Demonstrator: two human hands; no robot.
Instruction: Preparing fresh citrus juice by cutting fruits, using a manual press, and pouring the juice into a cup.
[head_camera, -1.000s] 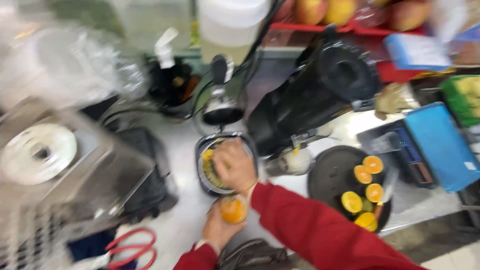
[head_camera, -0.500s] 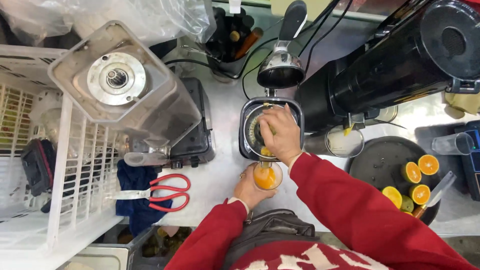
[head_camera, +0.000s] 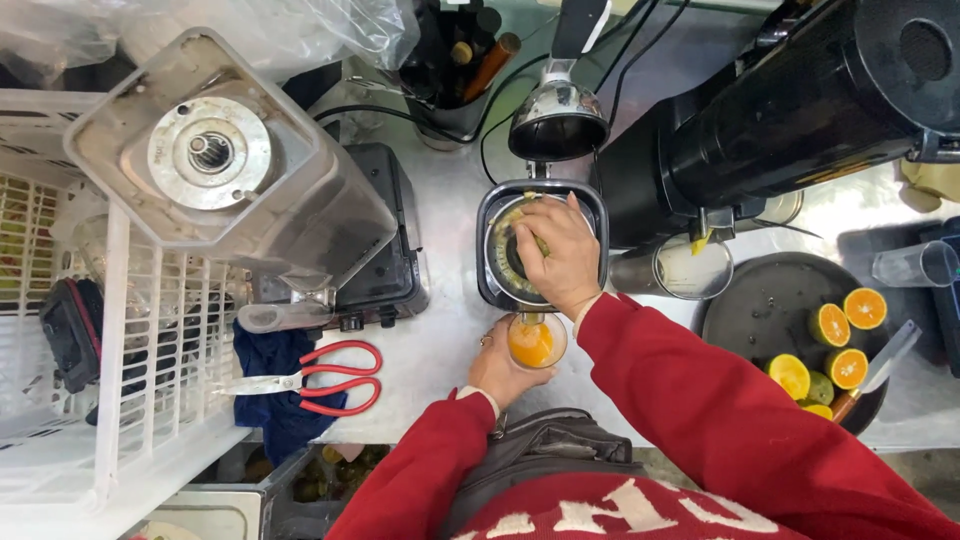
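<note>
My right hand rests fingers-down in the bowl of a black citrus juicer, closed on a squeezed fruit half over the cone. Directly below the juicer's spout, my left hand grips a clear cup of orange juice. The juicer's chrome press head is swung up behind it. Both sleeves are red.
A round dark tray at right holds several halved oranges and a knife. A big black machine stands above it. At left are a blender jar, a white rack, and red scissors on a blue cloth.
The view swung from the right side of the counter toward the left and steadied. Both hands stayed at the juicer and cup.
</note>
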